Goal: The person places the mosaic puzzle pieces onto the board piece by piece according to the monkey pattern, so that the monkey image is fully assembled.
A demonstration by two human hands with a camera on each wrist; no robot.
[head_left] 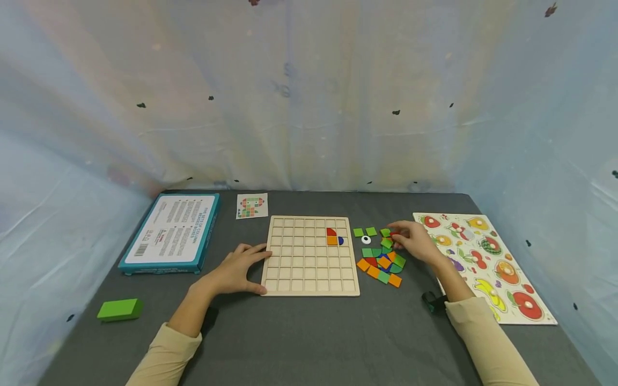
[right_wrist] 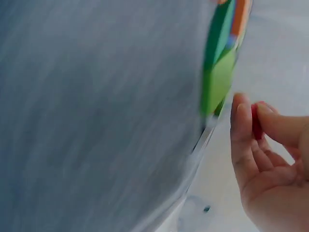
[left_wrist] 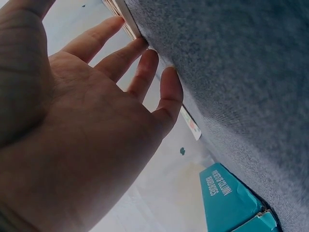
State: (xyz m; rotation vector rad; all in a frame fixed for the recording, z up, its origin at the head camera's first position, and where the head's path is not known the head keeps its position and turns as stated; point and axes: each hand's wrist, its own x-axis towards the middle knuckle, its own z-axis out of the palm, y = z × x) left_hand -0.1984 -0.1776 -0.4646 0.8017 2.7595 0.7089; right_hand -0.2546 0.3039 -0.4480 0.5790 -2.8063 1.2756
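A wooden grid board (head_left: 304,257) lies mid-table, with a red quarter-round tile (head_left: 331,232), an orange square tile (head_left: 332,240) and a blue half-round tile (head_left: 340,241) in its upper right cells. My left hand (head_left: 236,271) touches the board's left edge, fingers spread, thumb at the lower corner. Between thumb and fingertips my right hand (head_left: 416,241) pinches a small red tile (right_wrist: 257,122), its exact shape partly hidden. That hand is over the right side of a loose heap of green, orange, blue and red tiles (head_left: 383,262). An eye tile (head_left: 366,240) lies beside the heap.
A pattern card (head_left: 252,206) lies behind the board. At left are a teal box (head_left: 169,233) and a green block (head_left: 119,310). A fruit picture board (head_left: 487,268) lies under my right forearm, with a dark strap-like object (head_left: 433,301) near its lower left edge.
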